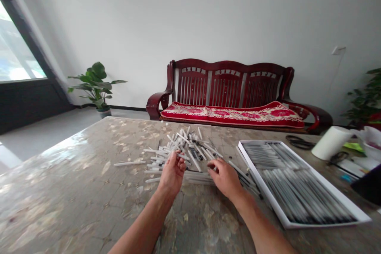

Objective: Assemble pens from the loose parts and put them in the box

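A loose heap of thin white and dark pen-like sticks (190, 149) lies on the patterned table (74, 190). My left hand (172, 172) sits at the near edge of the heap with its fingers curled around one white stick. My right hand (224, 176) rests palm down on the heap's right side, its fingertips pinching at a stick there. To the right lies a flat white box (269, 194) filled with rows of several grey sticks.
A white roll (331, 143), scissors (339, 157) and black loops (299, 141) lie at the table's far right. Behind stands a dark red wooden bench (232, 95) with a red cushion. Potted plants (97, 85) stand by the wall.
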`<state>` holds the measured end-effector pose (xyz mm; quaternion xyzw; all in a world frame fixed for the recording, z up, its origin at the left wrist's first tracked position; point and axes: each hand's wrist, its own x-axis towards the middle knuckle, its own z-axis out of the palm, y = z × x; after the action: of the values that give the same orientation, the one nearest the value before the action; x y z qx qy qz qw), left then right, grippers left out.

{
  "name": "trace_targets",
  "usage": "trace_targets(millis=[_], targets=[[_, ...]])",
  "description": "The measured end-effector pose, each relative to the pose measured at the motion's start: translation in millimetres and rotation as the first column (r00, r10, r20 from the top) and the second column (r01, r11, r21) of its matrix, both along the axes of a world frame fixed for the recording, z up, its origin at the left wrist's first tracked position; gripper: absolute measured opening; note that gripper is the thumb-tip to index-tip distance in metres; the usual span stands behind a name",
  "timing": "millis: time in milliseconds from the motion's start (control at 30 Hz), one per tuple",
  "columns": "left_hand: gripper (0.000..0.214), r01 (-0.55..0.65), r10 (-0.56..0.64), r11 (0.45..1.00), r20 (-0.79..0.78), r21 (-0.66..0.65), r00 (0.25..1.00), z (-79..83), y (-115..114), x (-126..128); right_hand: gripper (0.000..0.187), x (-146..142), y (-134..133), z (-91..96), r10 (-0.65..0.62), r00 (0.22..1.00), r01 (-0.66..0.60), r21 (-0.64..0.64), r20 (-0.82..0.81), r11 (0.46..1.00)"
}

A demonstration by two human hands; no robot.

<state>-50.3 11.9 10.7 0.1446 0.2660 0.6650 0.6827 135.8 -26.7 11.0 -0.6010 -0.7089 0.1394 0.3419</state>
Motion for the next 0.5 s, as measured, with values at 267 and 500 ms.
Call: trace_targets(millis=[267, 500], targets=[[0.014, -0.4, 0.38, 0.914, -0.207, -0.065, 0.901, 0.0, 5.5, -10.2, 0.017, -19.0, -5.5, -2.3, 0.101, 0.927, -0.106, -0.005, 0.362, 0.994], [0.03, -0.424, 0.398, 0.905, -0.27, -0.045, 0.877, -6.5, 6.4, -8.7, 0.018, -4.9, -1.6, -3.5, -0.059, 0.899, 0.038, 0.057, 0.433, 0.998]])
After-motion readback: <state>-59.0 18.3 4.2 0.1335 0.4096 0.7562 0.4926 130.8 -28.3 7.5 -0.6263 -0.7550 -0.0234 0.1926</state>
